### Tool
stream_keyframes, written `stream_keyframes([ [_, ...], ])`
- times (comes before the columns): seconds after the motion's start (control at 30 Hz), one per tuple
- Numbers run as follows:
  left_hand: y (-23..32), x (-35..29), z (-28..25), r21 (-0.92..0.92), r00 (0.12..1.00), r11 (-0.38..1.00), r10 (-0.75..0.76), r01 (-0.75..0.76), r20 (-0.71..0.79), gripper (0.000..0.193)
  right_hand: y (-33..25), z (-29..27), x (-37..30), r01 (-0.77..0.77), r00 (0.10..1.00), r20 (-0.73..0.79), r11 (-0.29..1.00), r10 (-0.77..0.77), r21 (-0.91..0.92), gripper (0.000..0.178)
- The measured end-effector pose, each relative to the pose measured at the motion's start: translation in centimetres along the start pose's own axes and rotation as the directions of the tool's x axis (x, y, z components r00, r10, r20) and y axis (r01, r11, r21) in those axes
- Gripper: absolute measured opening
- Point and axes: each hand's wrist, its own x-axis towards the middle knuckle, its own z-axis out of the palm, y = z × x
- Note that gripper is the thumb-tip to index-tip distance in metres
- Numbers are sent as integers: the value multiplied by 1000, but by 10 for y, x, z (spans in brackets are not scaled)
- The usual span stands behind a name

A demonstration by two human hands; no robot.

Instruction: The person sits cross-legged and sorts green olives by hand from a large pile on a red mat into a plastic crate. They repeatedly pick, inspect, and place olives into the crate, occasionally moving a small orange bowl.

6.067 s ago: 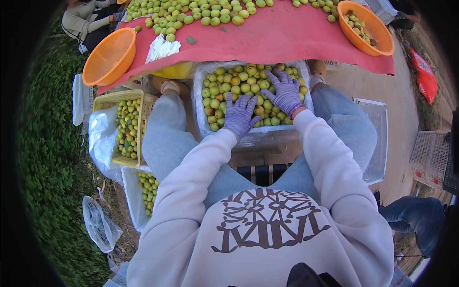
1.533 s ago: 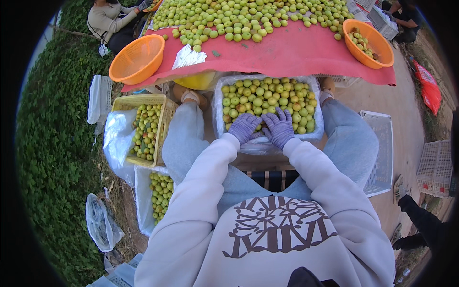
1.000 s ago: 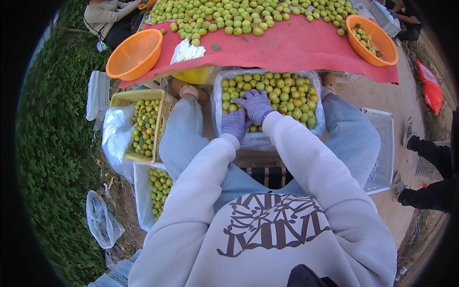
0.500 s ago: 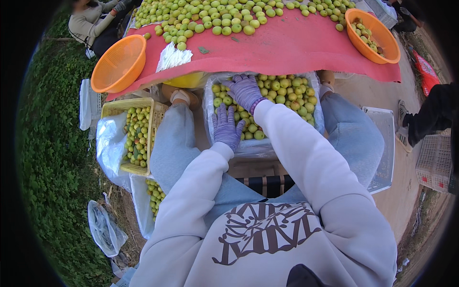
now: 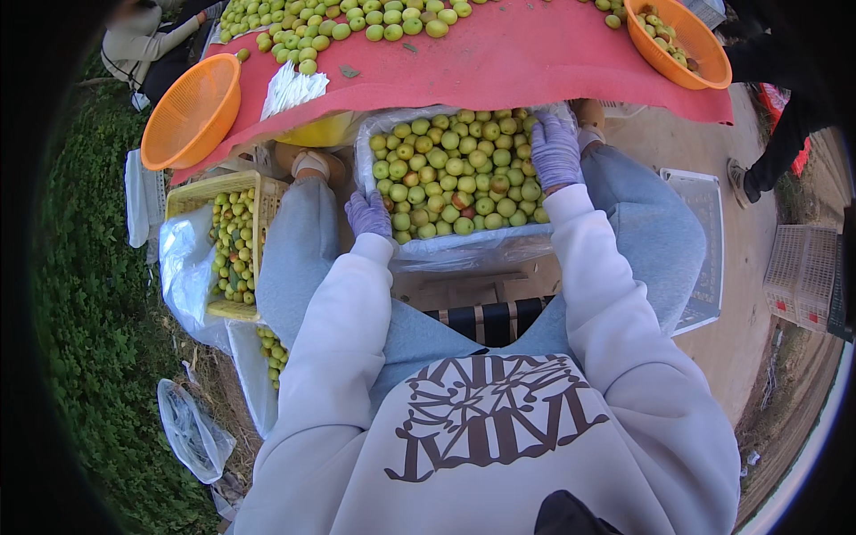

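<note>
In front of me, between my knees, stands a crate lined with clear plastic (image 5: 481,239), filled with small round yellow-green fruit (image 5: 455,174) that look like jujubes, a few with reddish-brown patches. My left hand (image 5: 367,214), in a purple-grey glove, grips the crate's left side, its fingers bent over the rim and partly hidden. On the opposite side my right hand (image 5: 555,150), gloved alike, holds the right rim, its thumb side against the fruit. The far edge of the crate lies close to the hanging front of a red cloth (image 5: 499,62).
More fruit (image 5: 357,20) is heaped on the cloth-covered table, between two orange baskets (image 5: 192,111) (image 5: 682,45). Left of my leg stands a yellow crate (image 5: 266,201) of fruit. A white crate (image 5: 700,241) lies at my right. Other people are at both far sides.
My hands have left the top of the fruit and moved apart to the crate's two sides, uncovering the fruit. The view has shifted a little; a person's leg at right has moved.
</note>
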Motion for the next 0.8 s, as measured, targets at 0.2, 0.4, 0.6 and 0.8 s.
stream_keyframes([
  [0.2, -21, 24, 9, -170, 964, 953, -228, 249, 135, 52, 88, -3, -44, -733, 589, 291, 650, 754, -199, 77],
  [0.4, -36, 37, 14, -78, 970, 972, -214, 223, 119, 55, 75, -1, -49, -813, 512, 193, 545, 837, -205, 87],
  [0.6, -70, 79, 4, 190, 950, 944, -292, 268, 108, 55, 52, -1, -75, -831, 382, 321, 474, 866, -291, 91],
  [0.8, -13, 29, -28, 51, 974, 978, -196, 203, -112, 43, 21, -4, -67, -624, 771, 96, 777, 629, -85, 73],
])
